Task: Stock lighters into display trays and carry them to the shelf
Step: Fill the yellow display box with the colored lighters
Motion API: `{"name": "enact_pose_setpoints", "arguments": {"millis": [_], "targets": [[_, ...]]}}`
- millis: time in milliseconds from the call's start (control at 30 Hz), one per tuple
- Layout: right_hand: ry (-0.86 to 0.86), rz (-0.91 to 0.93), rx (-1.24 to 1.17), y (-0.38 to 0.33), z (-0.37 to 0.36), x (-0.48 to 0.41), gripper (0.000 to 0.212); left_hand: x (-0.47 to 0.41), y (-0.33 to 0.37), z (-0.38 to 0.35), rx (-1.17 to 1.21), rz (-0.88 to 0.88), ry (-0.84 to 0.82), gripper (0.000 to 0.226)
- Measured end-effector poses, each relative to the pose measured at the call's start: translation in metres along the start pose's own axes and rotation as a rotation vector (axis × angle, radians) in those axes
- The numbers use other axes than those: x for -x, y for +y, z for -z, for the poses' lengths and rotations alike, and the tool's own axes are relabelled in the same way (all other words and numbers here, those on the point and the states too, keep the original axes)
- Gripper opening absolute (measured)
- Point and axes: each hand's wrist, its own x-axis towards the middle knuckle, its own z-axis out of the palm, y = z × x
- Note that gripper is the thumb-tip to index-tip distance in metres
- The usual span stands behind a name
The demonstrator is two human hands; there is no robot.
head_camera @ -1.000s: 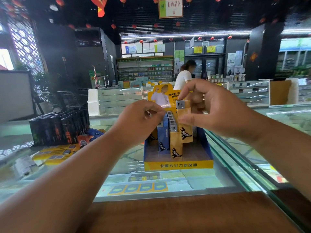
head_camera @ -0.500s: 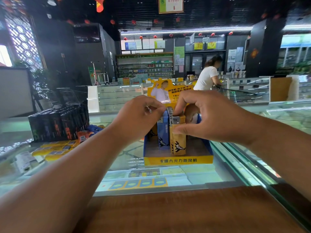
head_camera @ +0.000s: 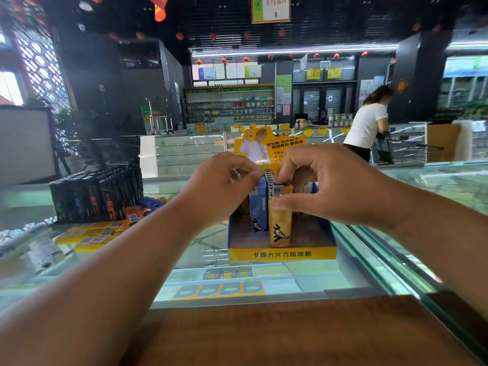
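Now we seat the yellow lighter (head_camera: 280, 225) at the front of the right-hand row in the display tray (head_camera: 282, 254), which stands on the glass counter (head_camera: 206, 249) just beyond the wooden ledge (head_camera: 290, 334). Our right hand (head_camera: 335, 186) pinches that lighter: the thumb presses its near face below the metal cap and the fingers curl over the top from behind. Our left hand (head_camera: 219, 186) has its fingers bunched at the top of the left row, above the blue lighter (head_camera: 257, 215). A glint of metal shows at the fingertips, but we cannot tell whether they clamp a lighter or only steady the row.

To do this well, we judge, we should press straight down until the base sits flat on the tray floor, keep the printed face forward, and hold the neighbours upright so the row does not fan open. We let go only once it stands by itself.

As for room, the floor of the tray has bare space left and right of the two rows, and its yellow front lip is low. The backing card (head_camera: 269, 146) rises close behind our knuckles. To the right a glass edge (head_camera: 369, 254) runs near the tray wall. To the left, black lighter packs (head_camera: 97, 194) and flat yellow packs (head_camera: 89, 233) lie well apart from it.
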Motion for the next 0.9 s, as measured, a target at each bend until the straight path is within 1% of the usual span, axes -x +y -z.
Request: {"name": "enact_pose_setpoints", "arguments": {"millis": [267,433,500,600,667,733,800,900], "targets": [[-0.025,0.066,0.051,0.008,-0.002,-0.002,0.019,0.000,-0.001,-0.001,0.021,-0.009,0.008,0.010],[0.014,0.086,0.161,0.012,-0.006,-0.001,0.016,0.002,-0.005,-0.001,-0.030,-0.081,0.021,0.008],[-0.003,0.049,0.236,0.014,-0.009,-0.001,0.029,0.003,-0.007,0.002,-0.077,-0.115,0.018,0.010],[-0.053,0.009,0.377,0.013,-0.013,-0.001,0.058,0.004,-0.010,0.013,-0.203,-0.165,-0.010,0.016],[-0.080,-0.008,0.473,0.009,-0.017,0.000,0.069,0.008,-0.012,0.024,-0.301,-0.182,-0.046,0.019],[-0.074,0.002,0.565,0.005,-0.020,0.000,0.075,0.017,-0.014,0.038,-0.411,-0.177,-0.111,0.026],[-0.039,0.041,0.639,-0.004,-0.023,0.000,0.074,0.033,-0.019,0.053,-0.514,-0.174,-0.174,0.032],[-0.019,0.104,0.691,-0.023,-0.029,-0.004,0.070,0.057,-0.030,0.077,-0.582,-0.165,-0.195,0.040]]}}
